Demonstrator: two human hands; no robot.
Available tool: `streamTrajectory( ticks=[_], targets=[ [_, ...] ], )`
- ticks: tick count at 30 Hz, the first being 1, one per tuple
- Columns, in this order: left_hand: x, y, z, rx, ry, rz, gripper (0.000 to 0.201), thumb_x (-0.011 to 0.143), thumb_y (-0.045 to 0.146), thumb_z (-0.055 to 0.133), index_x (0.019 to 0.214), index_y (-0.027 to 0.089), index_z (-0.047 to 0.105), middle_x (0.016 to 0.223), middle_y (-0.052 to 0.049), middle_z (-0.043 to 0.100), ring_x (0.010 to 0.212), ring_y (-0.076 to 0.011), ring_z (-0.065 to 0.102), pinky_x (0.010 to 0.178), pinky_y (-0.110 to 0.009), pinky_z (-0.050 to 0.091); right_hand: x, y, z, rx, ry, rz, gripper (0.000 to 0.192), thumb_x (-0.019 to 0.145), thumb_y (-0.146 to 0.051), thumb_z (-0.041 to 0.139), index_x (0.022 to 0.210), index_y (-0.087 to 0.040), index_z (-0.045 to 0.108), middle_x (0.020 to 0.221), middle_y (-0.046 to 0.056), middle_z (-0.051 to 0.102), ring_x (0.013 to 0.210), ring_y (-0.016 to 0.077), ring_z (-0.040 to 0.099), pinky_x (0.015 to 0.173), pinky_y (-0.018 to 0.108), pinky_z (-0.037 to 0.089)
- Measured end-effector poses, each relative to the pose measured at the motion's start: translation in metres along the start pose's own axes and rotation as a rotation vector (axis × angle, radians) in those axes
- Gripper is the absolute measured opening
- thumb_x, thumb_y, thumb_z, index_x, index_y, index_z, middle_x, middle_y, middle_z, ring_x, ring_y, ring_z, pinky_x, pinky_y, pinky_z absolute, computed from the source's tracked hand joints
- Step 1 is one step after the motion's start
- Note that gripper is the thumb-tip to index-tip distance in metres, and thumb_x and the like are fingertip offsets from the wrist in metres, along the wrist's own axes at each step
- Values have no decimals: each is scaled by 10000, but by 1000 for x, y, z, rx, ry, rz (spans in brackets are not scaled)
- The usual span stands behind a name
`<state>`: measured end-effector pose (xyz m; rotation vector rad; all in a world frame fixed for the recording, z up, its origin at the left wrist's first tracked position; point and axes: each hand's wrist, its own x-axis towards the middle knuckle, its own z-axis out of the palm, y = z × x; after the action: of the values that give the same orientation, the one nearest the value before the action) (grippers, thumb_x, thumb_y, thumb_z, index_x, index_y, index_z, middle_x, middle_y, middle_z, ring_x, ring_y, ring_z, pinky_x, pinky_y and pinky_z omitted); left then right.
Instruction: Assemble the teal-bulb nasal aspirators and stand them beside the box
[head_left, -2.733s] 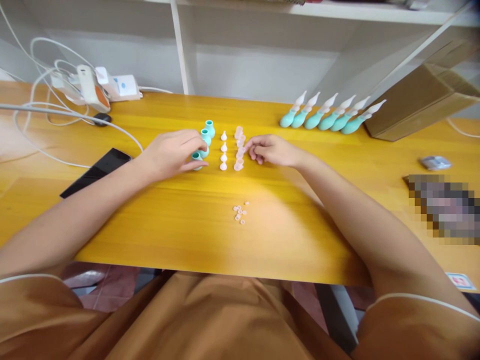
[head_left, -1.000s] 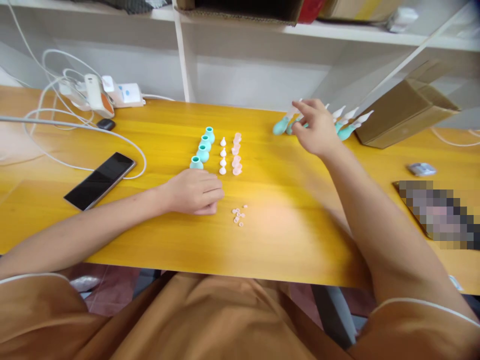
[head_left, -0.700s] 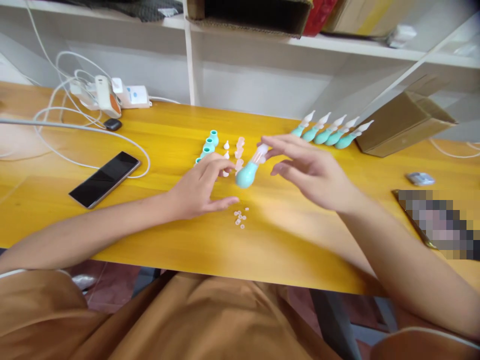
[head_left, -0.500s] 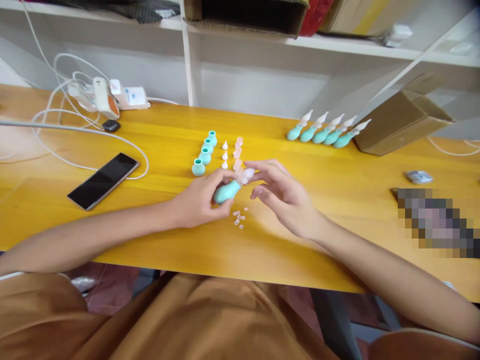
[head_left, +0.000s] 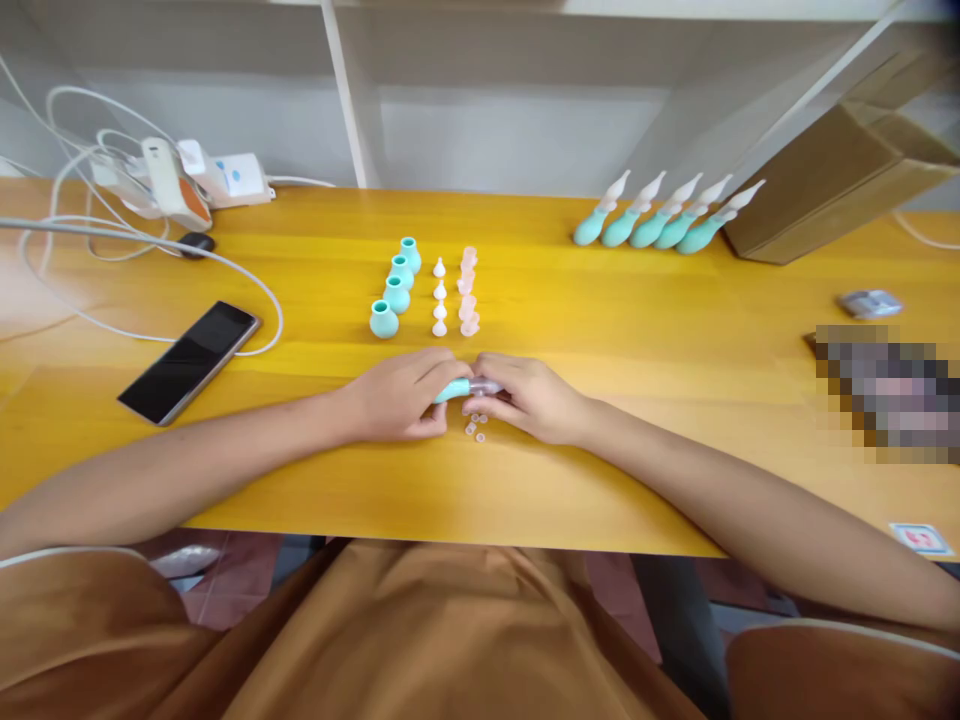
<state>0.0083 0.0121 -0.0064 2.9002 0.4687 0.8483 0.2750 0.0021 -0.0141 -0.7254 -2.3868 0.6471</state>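
Hands that were apart a moment ago have come together low over the yellow surface [head_left: 637, 330]: the left hand [head_left: 397, 395] and the right hand [head_left: 525, 398] now meet around the teal aspirator [head_left: 454, 390], which half a second earlier only the left hand gripped while the right hovered open beside it. The aspirator lies almost level between them, the left hand clamped on its teal bulb end, the right hand's fingers closed on the pale tip end. Both forearms lie stretched forward from the near edge, wrists low, knuckles up. Just under the hands a few small pink rings [head_left: 475, 427] lie on the surface, partly covered by the right hand's fingers. Farther back stand four teal bulbs [head_left: 394, 290], a row of white tips [head_left: 439, 298] and a row of pink caps [head_left: 468, 293], unchanged. Five finished aspirators [head_left: 664, 220] lie in a row at the far right, beside a cardboard box [head_left: 840, 180]; a second ago the right hand reached among them.
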Motion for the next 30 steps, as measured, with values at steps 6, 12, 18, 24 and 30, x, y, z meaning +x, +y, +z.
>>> streamTrajectory(
  ticks=[6, 12, 18, 24, 30],
  targets=[
    [1, 0, 0, 19, -5, 17, 453, 920, 108, 570, 1367, 172, 532, 1083, -111, 717, 932, -255, 719, 829, -355, 627, 1, 1, -2, 12, -12, -5, 390, 1098, -585, 684, 1014, -210, 614, 869, 12, 690, 680, 143, 577, 664, 259, 413],
    [0, 0, 1, 5, -8, 14, 452, 911, 101, 578, 1358, 161, 538, 1079, -120, 721, 919, -252, 715, 820, -356, 623, 0, 3, -2, 12, -16, -17, 405, 1085, -605, 695, 1043, -207, 633, 883, 26, 712, 705, 154, 605, 670, 256, 422],
    [0, 0, 1, -5, -17, 16, 465, 905, 105, 585, 1364, 168, 536, 1105, -124, 729, 940, -261, 715, 831, -368, 624, 0, 6, -6, 51, -58, -33, 420, 1040, -615, 757, 1068, -209, 653, 929, 40, 739, 783, 175, 661, 722, 258, 456],
    [0, 1, 0, 15, -29, 6, 434, 904, 114, 585, 1333, 169, 553, 1076, -116, 714, 923, -260, 709, 817, -358, 610, 1, 5, -6, 91, -62, -19, 419, 1069, -621, 712, 1083, -205, 664, 945, 46, 752, 780, 174, 660, 726, 265, 450],
    [0, 1, 0, 25, -40, 0, 440, 906, 115, 590, 1342, 165, 559, 1085, -120, 717, 934, -264, 708, 829, -362, 609, 1, 4, -4, 78, -67, 28, 442, 1049, -645, 727, 1068, -208, 666, 939, 50, 755, 775, 183, 656, 732, 277, 449]
  ],
)
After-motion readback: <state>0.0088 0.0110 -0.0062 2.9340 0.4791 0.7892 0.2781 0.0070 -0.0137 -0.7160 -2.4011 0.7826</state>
